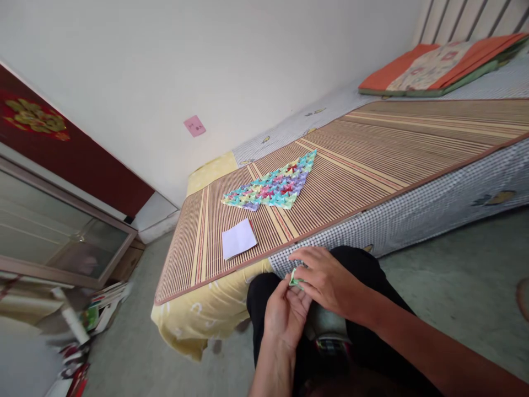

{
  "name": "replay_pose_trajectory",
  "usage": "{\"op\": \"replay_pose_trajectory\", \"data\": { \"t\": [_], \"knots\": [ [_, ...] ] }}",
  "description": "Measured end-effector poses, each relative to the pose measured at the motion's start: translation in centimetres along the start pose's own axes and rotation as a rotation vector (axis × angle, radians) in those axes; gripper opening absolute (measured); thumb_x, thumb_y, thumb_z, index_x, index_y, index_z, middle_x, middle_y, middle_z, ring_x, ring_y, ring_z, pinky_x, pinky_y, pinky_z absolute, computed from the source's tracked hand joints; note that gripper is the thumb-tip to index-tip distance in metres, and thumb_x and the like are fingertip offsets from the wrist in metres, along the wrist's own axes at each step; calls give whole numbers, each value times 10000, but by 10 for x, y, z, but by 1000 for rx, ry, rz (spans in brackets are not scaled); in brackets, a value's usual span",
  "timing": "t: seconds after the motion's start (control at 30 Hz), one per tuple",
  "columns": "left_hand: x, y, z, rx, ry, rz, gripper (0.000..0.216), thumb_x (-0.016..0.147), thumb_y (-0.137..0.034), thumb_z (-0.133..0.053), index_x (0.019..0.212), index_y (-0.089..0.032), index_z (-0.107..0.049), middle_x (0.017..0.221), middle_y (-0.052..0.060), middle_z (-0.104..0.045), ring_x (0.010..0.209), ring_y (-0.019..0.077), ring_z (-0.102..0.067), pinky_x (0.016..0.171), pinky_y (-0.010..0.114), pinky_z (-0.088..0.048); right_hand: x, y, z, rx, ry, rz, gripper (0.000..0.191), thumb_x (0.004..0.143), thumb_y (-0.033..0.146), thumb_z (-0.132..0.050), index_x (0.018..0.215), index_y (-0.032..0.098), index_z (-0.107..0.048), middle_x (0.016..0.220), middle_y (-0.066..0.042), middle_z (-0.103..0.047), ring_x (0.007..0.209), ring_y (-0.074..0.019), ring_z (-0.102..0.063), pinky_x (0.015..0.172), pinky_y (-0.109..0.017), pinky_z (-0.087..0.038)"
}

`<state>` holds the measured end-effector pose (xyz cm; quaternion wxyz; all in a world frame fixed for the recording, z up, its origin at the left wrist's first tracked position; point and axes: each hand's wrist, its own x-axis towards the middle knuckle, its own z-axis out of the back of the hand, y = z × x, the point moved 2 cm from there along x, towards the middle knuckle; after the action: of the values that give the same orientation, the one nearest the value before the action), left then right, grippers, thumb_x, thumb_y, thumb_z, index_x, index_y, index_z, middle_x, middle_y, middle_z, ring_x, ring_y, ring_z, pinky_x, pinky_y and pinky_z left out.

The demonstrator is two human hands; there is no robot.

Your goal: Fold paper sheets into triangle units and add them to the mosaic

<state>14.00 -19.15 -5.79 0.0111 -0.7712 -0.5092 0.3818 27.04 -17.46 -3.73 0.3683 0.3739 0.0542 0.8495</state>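
Observation:
Above my lap, my left hand (286, 311) is turned palm up and pinches a small green folded paper piece (294, 279) between thumb and fingers. My right hand (324, 278) comes over it from the right, its fingers curled onto the same piece and partly hiding it. On the bed mat in front lies a flat patchwork of many small folded paper pieces (273, 186) in blue, yellow, pink, red and purple. Nearer to my hands, a stack of white square paper (238, 240) rests close to the mat's front edge.
A striped bamboo mat (351, 165) covers the bed, over a checked sheet (433, 193) and a yellow cloth (206, 311). A folded orange quilt (438, 63) lies at the far right. On the left stand a glass-fronted cabinet (53, 226) and piled items (78, 331) on the floor.

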Motion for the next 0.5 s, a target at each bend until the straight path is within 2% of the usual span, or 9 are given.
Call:
{"op": "replay_pose_trajectory", "data": {
  "t": [0.13,0.3,0.4,0.5],
  "knots": [
    [0,6,0,32,-2,5,293,1015,-126,-441,840,-82,-672,832,152,-746,767,189,-749,799,313,-604,1,-5,-8,-41,1,29,189,879,41,-520,809,145,-662,1179,-153,-664,1139,-314,-557,942,-488,-459],
    [4,8,2,39,-7,-6,298,1024,-146,-459,827,-72,-669,795,141,-742,703,174,-740,743,290,-606,1,-11,-12,47,149,-52,130,816,43,-605,874,143,-665,1126,-129,-666,1127,-308,-567,957,-484,-455],
    [7,4,4,26,-16,-3,313,1037,-159,-439,841,-76,-669,783,128,-745,699,169,-744,731,279,-605,0,-13,-10,106,137,-101,143,806,60,-643,906,156,-675,1118,-117,-663,1126,-305,-574,959,-481,-453],
    [9,-1,6,20,-18,5,289,1035,-175,-447,899,-57,-673,862,178,-763,794,214,-769,773,314,-613,1,-15,0,223,88,-131,166,820,85,-658,954,179,-690,1109,-97,-668,1098,-275,-599,944,-440,-473]
  ]
}}
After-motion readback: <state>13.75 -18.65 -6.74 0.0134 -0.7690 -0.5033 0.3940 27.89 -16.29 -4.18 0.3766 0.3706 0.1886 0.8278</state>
